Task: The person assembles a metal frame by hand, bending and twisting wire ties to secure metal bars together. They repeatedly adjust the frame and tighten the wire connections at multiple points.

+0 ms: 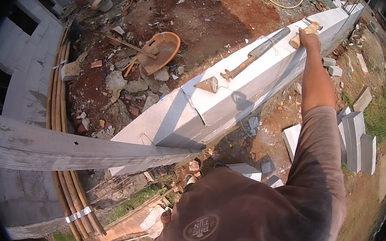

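My right arm stretches forward over a wall of pale concrete blocks [247,95]. At its far part, my right hand [309,38] is closed around a short tan wooden piece [296,41], perhaps a tool handle; dark metal shows beside it. Nearer on the wall top lies a long rusty tool [240,69] with a forked end and a grey tube-like body [270,43]. Close to that fork rests a cone-shaped plumb bob [207,84], with thin string about it. A small brown patch at my shirt's left edge may be my left hand [165,218]; its fingers cannot be made out.
An orange tub [174,48] with a wooden-handled tool sits on rubble left of the wall. A grey beam [77,150] crosses the near left, over tied bamboo poles [61,102]. Loose pale blocks [353,137] stand at the right; a hose [280,5] lies far off.
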`<state>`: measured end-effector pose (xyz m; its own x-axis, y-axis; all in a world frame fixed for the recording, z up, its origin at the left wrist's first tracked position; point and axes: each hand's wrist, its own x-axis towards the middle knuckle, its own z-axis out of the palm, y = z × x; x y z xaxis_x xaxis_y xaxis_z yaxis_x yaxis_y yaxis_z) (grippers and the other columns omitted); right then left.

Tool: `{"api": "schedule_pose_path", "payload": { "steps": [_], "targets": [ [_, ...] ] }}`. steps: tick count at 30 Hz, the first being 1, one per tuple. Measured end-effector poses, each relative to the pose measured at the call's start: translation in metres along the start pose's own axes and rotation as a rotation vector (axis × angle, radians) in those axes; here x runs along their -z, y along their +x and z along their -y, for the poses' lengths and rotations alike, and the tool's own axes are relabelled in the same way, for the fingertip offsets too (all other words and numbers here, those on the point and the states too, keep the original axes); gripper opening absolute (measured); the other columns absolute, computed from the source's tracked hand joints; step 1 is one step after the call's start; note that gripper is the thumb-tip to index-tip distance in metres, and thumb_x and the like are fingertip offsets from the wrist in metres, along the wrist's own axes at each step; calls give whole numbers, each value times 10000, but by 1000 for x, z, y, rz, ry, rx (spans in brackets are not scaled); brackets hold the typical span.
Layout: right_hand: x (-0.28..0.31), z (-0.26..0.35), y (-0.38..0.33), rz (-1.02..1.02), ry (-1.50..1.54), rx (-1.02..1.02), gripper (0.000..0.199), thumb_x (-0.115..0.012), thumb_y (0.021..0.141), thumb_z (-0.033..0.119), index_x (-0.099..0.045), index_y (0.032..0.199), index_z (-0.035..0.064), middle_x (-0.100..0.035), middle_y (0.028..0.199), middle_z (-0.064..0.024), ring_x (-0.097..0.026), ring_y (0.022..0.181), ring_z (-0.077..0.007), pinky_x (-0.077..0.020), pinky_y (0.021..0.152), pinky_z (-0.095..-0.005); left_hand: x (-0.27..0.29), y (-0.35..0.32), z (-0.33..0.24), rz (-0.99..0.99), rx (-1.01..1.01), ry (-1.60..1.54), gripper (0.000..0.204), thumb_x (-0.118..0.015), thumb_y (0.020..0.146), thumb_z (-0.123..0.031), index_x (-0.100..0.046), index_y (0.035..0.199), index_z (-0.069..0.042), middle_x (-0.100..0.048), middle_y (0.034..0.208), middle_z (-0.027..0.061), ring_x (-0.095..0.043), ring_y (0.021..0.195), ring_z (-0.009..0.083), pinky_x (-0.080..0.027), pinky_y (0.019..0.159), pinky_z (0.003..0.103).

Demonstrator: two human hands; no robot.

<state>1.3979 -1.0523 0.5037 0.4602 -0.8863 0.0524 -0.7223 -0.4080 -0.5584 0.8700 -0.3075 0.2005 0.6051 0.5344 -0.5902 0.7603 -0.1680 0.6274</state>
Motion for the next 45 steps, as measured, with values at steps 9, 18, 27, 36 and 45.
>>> {"api": "schedule_pose_path", "payload": {
  "steps": [9,18,27,36,45],
  "targets": [
    [45,13,-149,-80,384,691,336,-600,852,352,-707,974,58,-652,922,-183,-628,890,-307,-473,793,-390,-13,25,-11,82,-46,-24,222,-518,922,-190,-512,790,-13,-532,712,82,-545,660,201,-453,604,358],
    [40,39,-197,68,101,847,312,-618,848,349,-703,983,80,-637,925,-141,-626,861,-298,-479,782,-400,-11,35,-42,201,-91,-96,166,-516,891,-124,-467,759,-35,-475,755,77,-501,718,216,-445,720,386],
    [38,62,-334,452,64,1540,426,-721,771,368,-666,1076,75,-611,1073,-120,-523,1044,-307,-355,954,-412,-34,93,129,64,-723,236,243,-540,888,-239,-548,709,-75,-537,648,52,-543,538,257,-445,498,358],
    [46,55,-356,476,-104,1455,515,-731,759,296,-591,1187,48,-586,1087,-158,-508,1033,-317,-327,970,-403,-31,14,97,-771,-986,1654,207,-439,952,-254,-502,807,-120,-454,630,67,-447,526,194,-320,432,328],
    [71,4,-359,735,463,1176,431,-643,843,190,-567,1199,-41,-585,1187,-125,-510,1078,-198,-347,989,-332,-3,-12,22,-210,-149,116,416,-537,890,-421,-617,989,-25,-619,785,249,-623,777,417,-491,719,490]
  ]
}}
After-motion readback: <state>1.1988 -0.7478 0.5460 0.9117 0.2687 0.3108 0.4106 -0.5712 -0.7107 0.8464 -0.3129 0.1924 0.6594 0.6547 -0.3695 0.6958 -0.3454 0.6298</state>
